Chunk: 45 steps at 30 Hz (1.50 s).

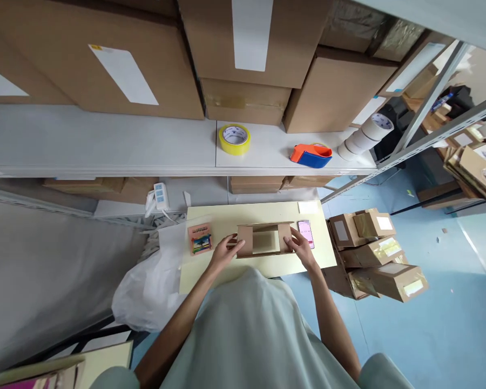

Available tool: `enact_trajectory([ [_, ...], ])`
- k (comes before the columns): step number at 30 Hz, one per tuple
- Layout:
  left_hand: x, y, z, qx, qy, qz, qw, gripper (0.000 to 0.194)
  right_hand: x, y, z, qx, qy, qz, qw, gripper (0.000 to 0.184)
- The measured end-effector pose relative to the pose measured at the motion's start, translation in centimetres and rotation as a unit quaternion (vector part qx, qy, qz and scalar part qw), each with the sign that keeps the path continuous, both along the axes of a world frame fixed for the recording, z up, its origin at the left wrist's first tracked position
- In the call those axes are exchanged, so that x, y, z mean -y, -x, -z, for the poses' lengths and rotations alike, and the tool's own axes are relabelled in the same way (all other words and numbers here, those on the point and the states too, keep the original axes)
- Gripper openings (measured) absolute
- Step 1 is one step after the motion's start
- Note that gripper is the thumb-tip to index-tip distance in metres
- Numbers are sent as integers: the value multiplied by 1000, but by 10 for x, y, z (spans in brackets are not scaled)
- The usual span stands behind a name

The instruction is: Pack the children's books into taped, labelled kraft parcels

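A small cardboard box (pixel 245 241) lies on the pale yellow table (pixel 222 213), its two end flaps folded inward and its middle uncovered. My left hand (pixel 225 250) grips its left end. At the opposite end, my right hand (pixel 301 247) has fingers and thumb on the right flap and edge. Left of the box is a small packet with a tree picture (pixel 201 239). A phone with a pink screen (pixel 306 234) lies just beyond my right hand, and a white slip of paper (pixel 308 207) is near the table's far edge.
On the shelf (pixel 146 140) ahead are yellow tape (pixel 234 139), an orange and blue tape dispenser (pixel 311 155), stacked white rolls (pixel 366 136) and large cartons (pixel 243 48). Packed boxes (pixel 372 254) are piled at the right; a white plastic bag (pixel 149 286) hangs at the left.
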State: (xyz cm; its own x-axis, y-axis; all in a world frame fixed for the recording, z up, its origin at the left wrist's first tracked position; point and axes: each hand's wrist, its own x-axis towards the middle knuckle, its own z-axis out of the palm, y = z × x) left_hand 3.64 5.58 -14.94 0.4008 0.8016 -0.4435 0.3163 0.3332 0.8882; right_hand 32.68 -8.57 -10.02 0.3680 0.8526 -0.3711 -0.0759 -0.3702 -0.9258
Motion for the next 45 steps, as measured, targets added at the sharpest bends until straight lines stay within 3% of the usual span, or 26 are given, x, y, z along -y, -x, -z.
enact_trajectory([
  [5,5,-28,6,-9,-12,-25,1000,85,-7,-38,13,6,-10,-38,999,74],
  [10,10,-52,13,-33,5,-37,999,83,-13,-65,39,16,4,-67,998,81],
  [14,13,-56,8,-42,11,-67,997,86,-11,-80,49,13,5,-89,996,83],
  [18,16,-42,-16,-41,-17,-69,997,92,1,-98,35,38,-7,-83,996,80],
  [23,15,-28,-53,-43,-107,70,991,126,8,-112,5,103,-86,-154,979,113],
  [26,8,-34,-64,-103,-178,126,971,124,2,-108,-3,167,-103,-206,959,119],
  [29,-2,-43,-63,-141,-221,141,955,96,-5,-100,-3,232,-102,-228,940,105],
  [33,-8,-50,-51,-168,-258,139,941,51,-8,-89,4,306,-96,-211,923,63],
  [36,-4,-54,-41,-161,-273,125,940,30,-5,-81,11,329,-93,-180,922,39],
  [40,6,-58,-30,-149,-272,87,947,23,-1,-72,23,330,-85,-129,931,24],
  [45,15,-60,-21,-120,-237,35,963,30,5,-64,32,286,-77,-79,952,25],
])
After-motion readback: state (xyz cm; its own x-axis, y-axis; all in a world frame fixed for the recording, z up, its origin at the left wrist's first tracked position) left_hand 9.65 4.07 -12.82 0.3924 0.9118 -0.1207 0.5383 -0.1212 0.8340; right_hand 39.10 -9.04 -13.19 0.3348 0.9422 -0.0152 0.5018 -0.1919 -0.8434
